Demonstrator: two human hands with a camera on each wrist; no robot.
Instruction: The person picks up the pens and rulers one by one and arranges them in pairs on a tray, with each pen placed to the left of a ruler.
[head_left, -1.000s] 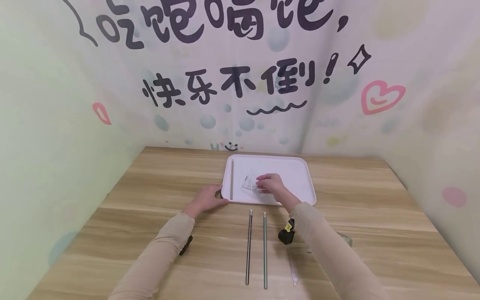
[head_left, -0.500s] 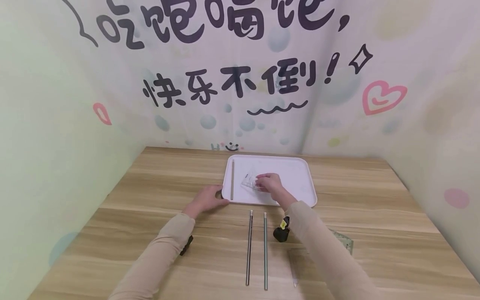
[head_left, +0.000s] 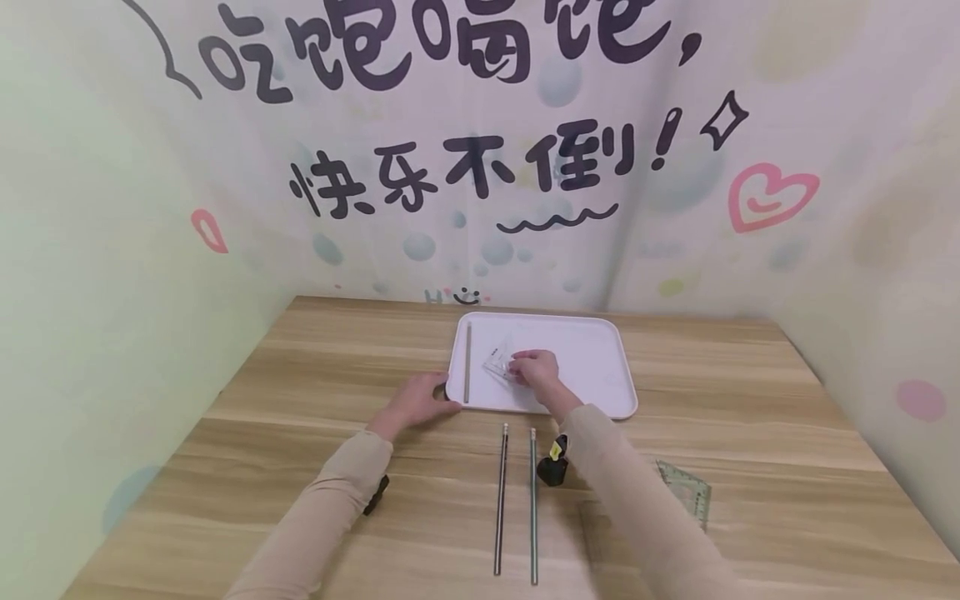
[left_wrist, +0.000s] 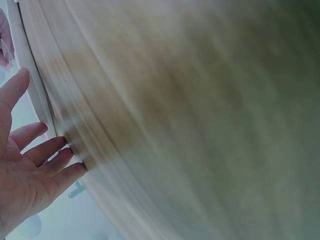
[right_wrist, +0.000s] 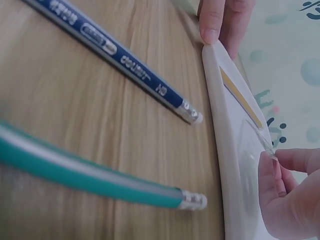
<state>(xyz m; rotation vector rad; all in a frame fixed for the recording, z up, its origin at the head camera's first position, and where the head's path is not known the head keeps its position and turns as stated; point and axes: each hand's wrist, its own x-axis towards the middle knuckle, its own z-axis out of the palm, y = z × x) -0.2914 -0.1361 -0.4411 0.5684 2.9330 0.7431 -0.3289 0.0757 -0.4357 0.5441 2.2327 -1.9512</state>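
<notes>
My right hand (head_left: 536,372) pinches a clear plastic set square (head_left: 495,363) by its edge, low over the white tray (head_left: 592,358). In the right wrist view, thumb and fingertips meet on the thin clear set square (right_wrist: 267,144). My left hand (head_left: 415,402) rests at the tray's near left corner, thumb on the front rim and fingers along the side. Those fingers look spread and nearly straight in the left wrist view. A wood-coloured pencil (head_left: 468,363) lies along the tray's left side, just left of the set square.
In front of the tray lie a dark blue pencil (head_left: 501,500) and a green pencil (head_left: 534,507), side by side. A greenish clear measuring plate (head_left: 692,493) and another clear plastic piece (head_left: 591,529) lie at right, partly hidden by the right sleeve. A printed cloth (head_left: 480,242) hangs behind the table.
My right wrist and forearm have swung slightly left, uncovering more of the greenish plate. The set square has turned a little between the fingers. The left hand keeps its place at the tray.
</notes>
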